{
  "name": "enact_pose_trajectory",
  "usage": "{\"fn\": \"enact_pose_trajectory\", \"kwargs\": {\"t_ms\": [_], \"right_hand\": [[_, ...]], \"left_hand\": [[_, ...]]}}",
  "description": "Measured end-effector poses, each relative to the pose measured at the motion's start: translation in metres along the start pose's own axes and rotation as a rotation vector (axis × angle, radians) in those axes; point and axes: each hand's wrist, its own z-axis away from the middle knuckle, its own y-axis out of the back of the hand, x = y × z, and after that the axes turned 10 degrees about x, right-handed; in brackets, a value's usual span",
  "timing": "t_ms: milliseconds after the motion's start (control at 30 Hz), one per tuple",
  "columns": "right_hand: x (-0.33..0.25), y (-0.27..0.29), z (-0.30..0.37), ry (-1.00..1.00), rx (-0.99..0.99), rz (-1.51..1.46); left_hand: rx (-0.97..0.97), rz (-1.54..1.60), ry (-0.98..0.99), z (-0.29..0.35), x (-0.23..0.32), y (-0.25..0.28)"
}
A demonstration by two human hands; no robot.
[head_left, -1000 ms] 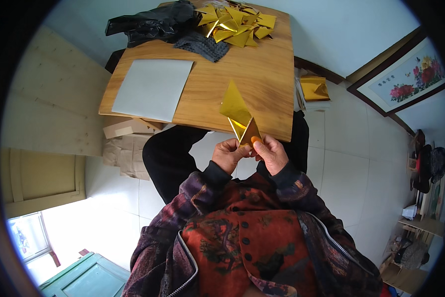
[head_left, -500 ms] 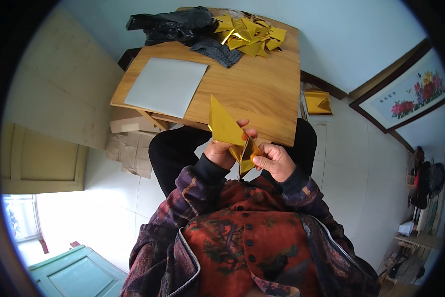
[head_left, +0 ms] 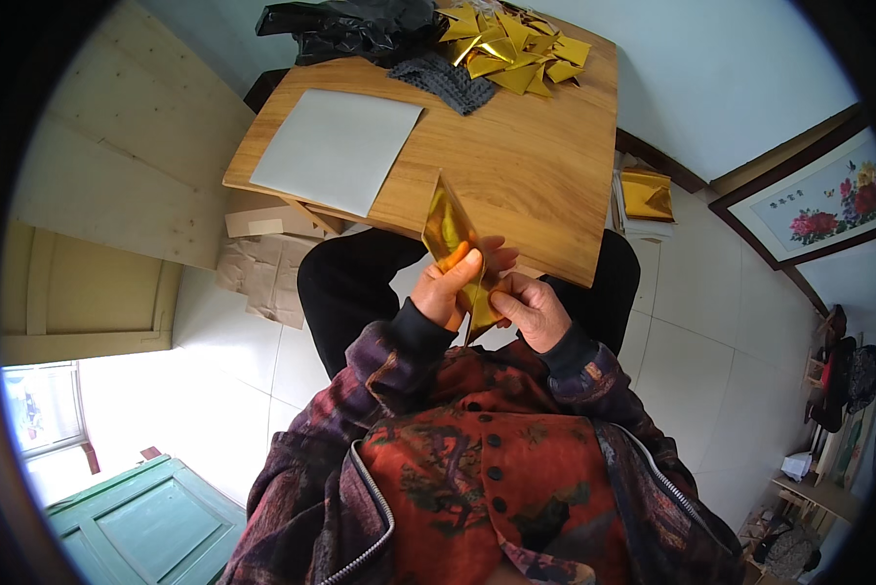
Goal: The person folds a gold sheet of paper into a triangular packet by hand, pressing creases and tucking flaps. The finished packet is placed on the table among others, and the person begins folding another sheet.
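Note:
A shiny gold foil paper piece, folded to a tall point, is held between my two hands above my lap, near the table's front edge. My left hand grips its middle, with the thumb lying along the near face. My right hand pinches the lower right part between thumb and fingers. The point rises up and to the left, over the table edge. Part of the folded lower end is covered by my fingers.
On the wooden table lie a grey-white sheet, a black plastic bag, a dark knitted cloth and a heap of folded gold pieces. Gold paper tops a stack on the floor at right. Cardboard lies at left.
My left thumb now lies over the near side of the gold paper. The piece has turned and looks narrower, and its opened flaps at the lower right have come closer together.

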Motion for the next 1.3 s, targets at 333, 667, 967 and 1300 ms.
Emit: {"fn": "enact_pose_trajectory", "kwargs": {"t_ms": [333,667,967,1300], "right_hand": [[0.006,0.009,-0.003,0.051,-0.053,-0.064],[-0.015,0.021,-0.011,-0.067,-0.138,-0.018],[-0.008,0.019,-0.011,-0.076,0.144,-0.141],[-0.005,0.021,-0.004,-0.043,0.134,-0.113]], "left_hand": [[-0.025,-0.494,-0.140,0.006,0.000,0.023],[-0.115,-0.856,0.239,0.015,0.033,-0.008],[-0.117,-0.521,-0.082,0.019,0.014,0.033],[0.025,-0.512,-0.124,0.023,0.007,0.034]]}}
